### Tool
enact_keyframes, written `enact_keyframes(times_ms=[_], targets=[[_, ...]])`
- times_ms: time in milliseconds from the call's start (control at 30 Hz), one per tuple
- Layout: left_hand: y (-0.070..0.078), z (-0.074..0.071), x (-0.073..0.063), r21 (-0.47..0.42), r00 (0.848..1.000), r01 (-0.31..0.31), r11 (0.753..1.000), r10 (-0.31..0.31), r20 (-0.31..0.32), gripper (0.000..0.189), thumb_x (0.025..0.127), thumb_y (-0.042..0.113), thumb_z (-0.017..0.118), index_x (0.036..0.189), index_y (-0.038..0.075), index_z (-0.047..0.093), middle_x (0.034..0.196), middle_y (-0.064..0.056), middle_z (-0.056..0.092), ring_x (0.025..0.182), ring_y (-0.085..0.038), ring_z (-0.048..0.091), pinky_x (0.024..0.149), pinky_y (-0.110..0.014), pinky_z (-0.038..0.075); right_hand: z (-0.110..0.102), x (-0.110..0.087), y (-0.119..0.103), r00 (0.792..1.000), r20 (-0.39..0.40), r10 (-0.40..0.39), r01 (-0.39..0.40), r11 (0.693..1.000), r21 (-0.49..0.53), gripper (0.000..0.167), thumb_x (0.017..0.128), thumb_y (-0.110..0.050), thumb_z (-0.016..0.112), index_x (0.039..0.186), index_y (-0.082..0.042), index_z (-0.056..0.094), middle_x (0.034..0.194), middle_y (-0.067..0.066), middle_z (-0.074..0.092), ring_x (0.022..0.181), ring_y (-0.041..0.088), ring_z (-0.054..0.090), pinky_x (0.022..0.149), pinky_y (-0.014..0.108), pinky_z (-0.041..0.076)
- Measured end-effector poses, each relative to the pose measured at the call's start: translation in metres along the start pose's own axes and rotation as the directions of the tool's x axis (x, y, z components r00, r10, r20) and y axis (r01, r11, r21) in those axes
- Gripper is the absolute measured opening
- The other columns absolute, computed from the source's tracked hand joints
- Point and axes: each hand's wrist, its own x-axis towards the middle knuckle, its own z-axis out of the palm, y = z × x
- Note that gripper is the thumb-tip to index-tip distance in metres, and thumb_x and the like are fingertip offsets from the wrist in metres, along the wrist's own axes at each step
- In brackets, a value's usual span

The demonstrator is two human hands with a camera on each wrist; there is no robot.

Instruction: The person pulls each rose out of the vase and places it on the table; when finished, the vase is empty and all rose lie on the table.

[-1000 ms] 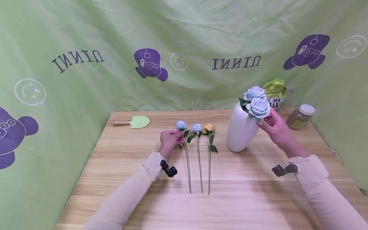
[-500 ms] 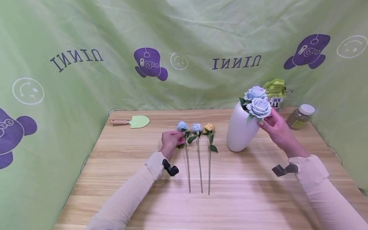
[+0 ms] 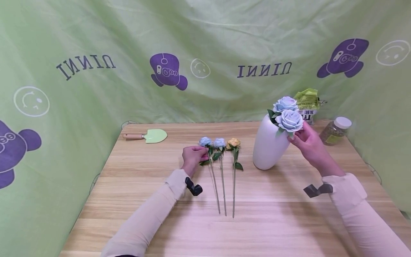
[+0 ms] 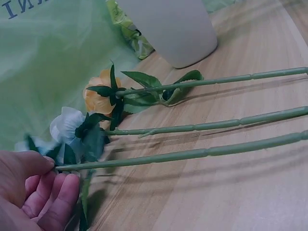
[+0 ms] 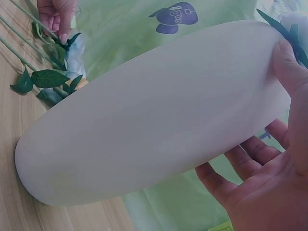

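My left hand (image 3: 194, 157) pinches the stem of the leftmost light-blue artificial rose (image 3: 205, 141) just under its head, with thumb and fingertips on it in the left wrist view. Beside that stem lie a second light-blue rose (image 3: 219, 143) and a yellow-orange rose (image 3: 233, 143), stems pointing toward me. To the right, a white vase (image 3: 269, 148) leans on its base edge, its top tipped right. My right hand (image 3: 311, 146) grips it near the rim, thumb on one side and fingers on the other. Two pale-blue roses (image 3: 290, 120) stand in the vase's mouth.
A small trowel (image 3: 155, 136) with a green blade and wooden handle lies at the back left of the wooden table (image 3: 135, 200). Behind the vase are a green bag (image 3: 307, 101) and a white-lidded jar (image 3: 335, 131). A green printed curtain (image 3: 128, 32) hangs close behind.
My left hand has shifted slightly right with the leftmost blue rose, bringing its head and stem closer to the middle one. The right hand and the tilted vase have stayed put.
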Motion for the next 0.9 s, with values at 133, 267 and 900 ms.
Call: enact_keyframes(times_ms=[133,267,900], targets=[[0.0,0.001,-0.003,0.042,1.0,-0.027,0.999,0.027,0.015,0.013,0.081,-0.004,0.077,0.094,-0.006,0.075,0.079,-0.013,0.076,0.053,-0.013,0.068,0.062,-0.029,0.065,0.0,0.0,0.0,1.0,0.001,-0.01,0.01,1.0,0.011,0.068,0.1,-0.002,0.057,0.158,-0.008,0.023,0.149,-0.008,0.043,0.121,-0.013,0.052,0.097,0.006,0.049],[-0.001,0.003,-0.004,0.099,0.996,-0.09,0.991,0.087,0.036,0.012,0.082,-0.004,0.076,0.094,-0.005,0.075,0.082,-0.017,0.077,0.055,-0.012,0.068,0.062,-0.028,0.065,0.0,0.0,0.0,1.0,0.001,-0.009,0.009,1.0,0.011,0.068,0.1,-0.003,0.057,0.158,-0.008,0.023,0.149,-0.007,0.043,0.122,-0.013,0.052,0.097,0.006,0.049],[0.007,0.0,-0.019,0.516,0.813,-0.58,0.63,0.488,0.317,0.009,0.084,0.012,0.078,0.086,0.005,0.074,0.08,-0.007,0.075,0.071,-0.013,0.069,0.067,-0.022,0.061,0.0,0.001,0.003,1.0,0.001,-0.024,0.024,0.999,0.045,0.069,0.099,0.0,0.057,0.158,-0.001,0.02,0.14,-0.015,0.049,0.122,-0.011,0.054,0.098,0.007,0.049]])
